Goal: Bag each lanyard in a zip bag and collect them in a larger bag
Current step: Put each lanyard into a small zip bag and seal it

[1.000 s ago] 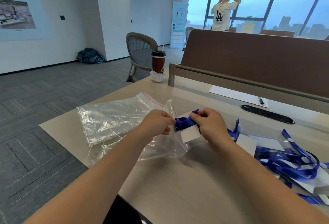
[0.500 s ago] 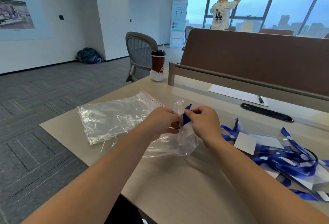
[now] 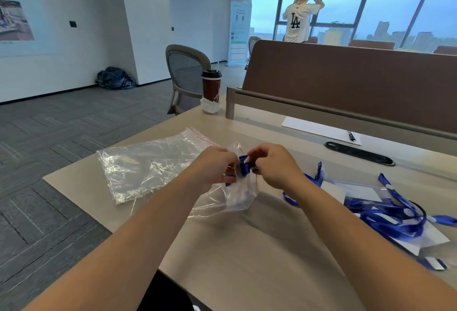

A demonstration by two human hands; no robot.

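Note:
A small clear zip bag [image 3: 237, 197] with a red seal line hangs between my hands above the table. My left hand [image 3: 215, 166] pinches its mouth on the left. My right hand [image 3: 272, 164] pinches the mouth on the right, together with a bunched blue lanyard [image 3: 244, 167] that sticks out of the opening. Most of the lanyard's card sits inside the bag, hidden by crinkled plastic. A larger clear zip bag [image 3: 153, 164] lies flat on the table to the left. To the right lies a heap of several blue lanyards with white cards [image 3: 385, 209].
The beige table [image 3: 247, 249] ends at a left edge near the large bag. At the back stand a red paper cup [image 3: 211, 87], a brown divider panel [image 3: 346, 80], a sheet of paper with a pen [image 3: 321, 130] and a black cable slot [image 3: 359, 153]. A person stands far off by the window.
My hands have drawn closer together at the bag's mouth. The blue lanyard and its white card have gone deeper into the small bag, leaving only a blue bunch at the opening.

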